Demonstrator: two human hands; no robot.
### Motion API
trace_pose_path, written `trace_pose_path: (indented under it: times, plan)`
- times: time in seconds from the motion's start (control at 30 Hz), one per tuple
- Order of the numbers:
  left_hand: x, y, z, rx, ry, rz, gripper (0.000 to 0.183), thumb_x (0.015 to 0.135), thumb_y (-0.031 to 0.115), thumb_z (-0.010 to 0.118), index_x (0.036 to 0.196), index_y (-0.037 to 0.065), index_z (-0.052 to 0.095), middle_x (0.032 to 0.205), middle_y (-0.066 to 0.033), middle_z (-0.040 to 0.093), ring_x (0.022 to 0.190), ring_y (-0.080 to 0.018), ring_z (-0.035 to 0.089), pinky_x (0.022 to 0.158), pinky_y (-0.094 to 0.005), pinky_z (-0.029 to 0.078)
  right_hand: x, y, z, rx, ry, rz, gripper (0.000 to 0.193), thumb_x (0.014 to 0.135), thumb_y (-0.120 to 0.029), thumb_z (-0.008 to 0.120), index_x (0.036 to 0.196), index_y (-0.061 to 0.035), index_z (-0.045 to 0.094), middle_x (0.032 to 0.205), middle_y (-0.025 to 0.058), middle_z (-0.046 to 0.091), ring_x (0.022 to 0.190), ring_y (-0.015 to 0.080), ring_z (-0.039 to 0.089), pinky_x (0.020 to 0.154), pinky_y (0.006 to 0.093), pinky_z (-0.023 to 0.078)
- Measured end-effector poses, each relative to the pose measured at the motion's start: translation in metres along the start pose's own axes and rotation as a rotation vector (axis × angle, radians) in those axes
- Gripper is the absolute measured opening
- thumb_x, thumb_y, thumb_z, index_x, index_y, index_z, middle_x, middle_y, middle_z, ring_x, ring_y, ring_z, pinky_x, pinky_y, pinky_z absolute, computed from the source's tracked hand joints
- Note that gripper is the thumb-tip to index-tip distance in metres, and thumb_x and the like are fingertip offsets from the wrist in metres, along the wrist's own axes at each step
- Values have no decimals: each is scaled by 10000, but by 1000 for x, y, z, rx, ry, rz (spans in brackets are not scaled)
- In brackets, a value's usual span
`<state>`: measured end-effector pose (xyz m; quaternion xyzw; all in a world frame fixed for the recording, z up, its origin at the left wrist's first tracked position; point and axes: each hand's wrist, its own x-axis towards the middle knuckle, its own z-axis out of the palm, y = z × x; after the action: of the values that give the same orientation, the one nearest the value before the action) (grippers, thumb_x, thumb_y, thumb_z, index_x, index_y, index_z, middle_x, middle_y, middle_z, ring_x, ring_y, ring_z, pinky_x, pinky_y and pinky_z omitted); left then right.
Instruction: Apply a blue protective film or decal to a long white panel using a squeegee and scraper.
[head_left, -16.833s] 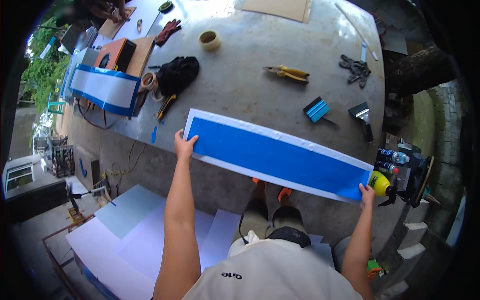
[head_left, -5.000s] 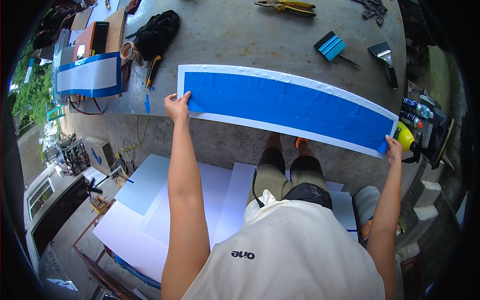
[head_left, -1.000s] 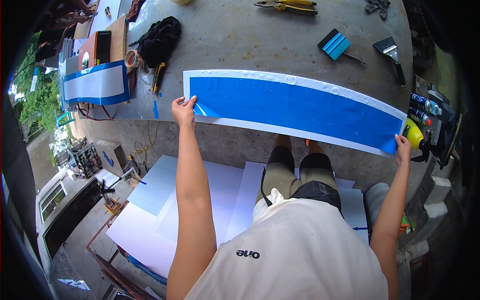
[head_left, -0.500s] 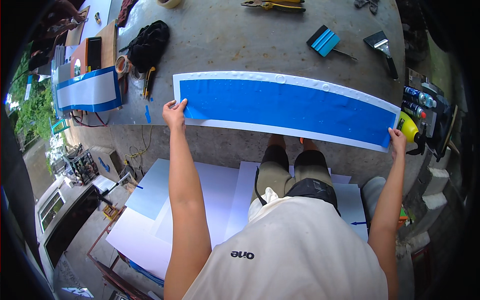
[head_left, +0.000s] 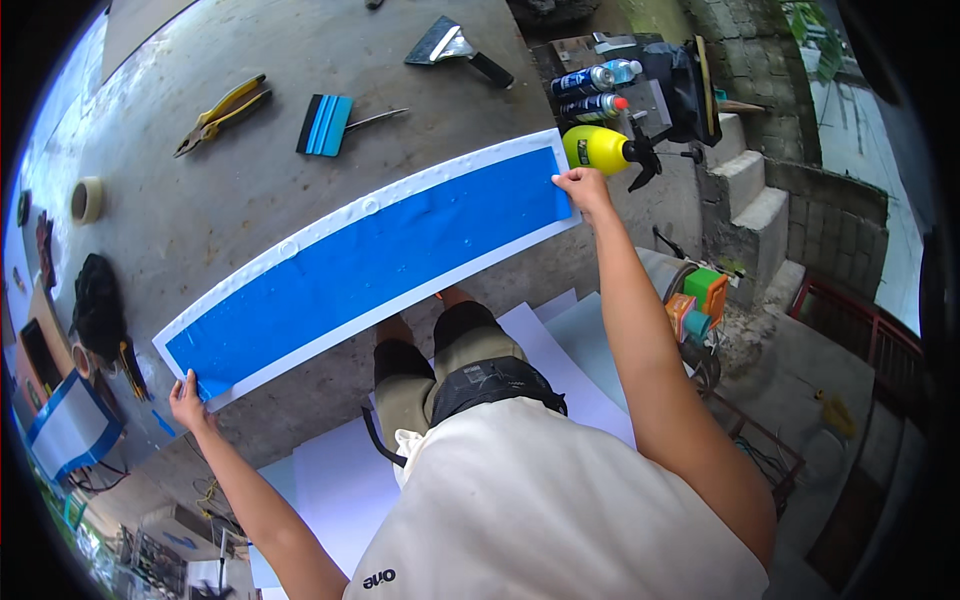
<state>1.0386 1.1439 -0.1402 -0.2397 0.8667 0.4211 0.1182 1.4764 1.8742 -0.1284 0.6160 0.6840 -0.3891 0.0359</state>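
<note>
A long blue vinyl sheet (head_left: 380, 255) with a white border stretches between my hands. Its far edge bows outward and carries small bubbles; the near edge is straight and hangs over the table's front. My left hand (head_left: 187, 400) pinches the lower left corner, where the blue is creased. My right hand (head_left: 585, 190) grips the right end between thumb and fingers. Beyond the sheet on the table lie a blue squeegee (head_left: 325, 126) and a thin metal tool (head_left: 378, 118) touching it. Just past the right end stands or lies a yellow spray bottle (head_left: 593, 148) with a black trigger.
On the metal table (head_left: 260, 200) are yellow-handled pliers (head_left: 222, 112), a wide scraper (head_left: 460, 52), a black cloth (head_left: 97, 310) and a utility knife (head_left: 132, 372). Spray cans (head_left: 583, 82) sit at the right. Behind me lie large pale sheets (head_left: 345, 480). Concrete steps (head_left: 745, 185) rise at right.
My view has swung to the right, so the table and sheet now appear tilted, right end higher. Both hands keep their hold on the same ends of the sheet.
</note>
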Motion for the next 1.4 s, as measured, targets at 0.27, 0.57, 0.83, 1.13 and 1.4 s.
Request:
trace_pose_path:
  times: [0.27,0.57,0.83,1.13,1.4]
  plan:
    - [2,-4,1,-75,-11,-31,612,738,109,867,1211,-56,515,1108,-242,654,947,-265,666,843,-354,562,-2,-13,-3,103,5,68,256,781,-208,815,854,18,719,801,100,707,676,146,639,618,305,511]
    - [7,-7,-3,-67,8,-9,603,747,90,858,1219,-53,512,1119,-231,647,954,-257,662,836,-341,564,-6,-21,-1,185,6,96,242,786,-172,816,860,31,707,805,102,705,662,142,635,612,293,518]
    - [2,-2,-1,-67,10,-31,591,740,105,868,1196,-44,525,1088,-218,658,943,-249,659,827,-336,563,-7,-26,-2,143,-12,138,242,792,-171,814,891,19,701,831,90,704,689,148,637,636,296,521]
    - [6,-9,-1,-16,21,-7,595,729,118,879,1185,-38,530,1068,-209,665,927,-240,656,815,-330,557,-3,-22,-5,97,20,96,232,774,-171,829,878,-15,693,850,78,690,762,154,623,703,307,508]
    - [6,-11,-2,-29,22,-9,594,733,116,876,1190,-33,527,1073,-210,661,934,-242,656,805,-329,560,-6,-28,-6,91,2,132,233,779,-174,830,878,-45,664,786,23,634,692,112,548,642,259,465]
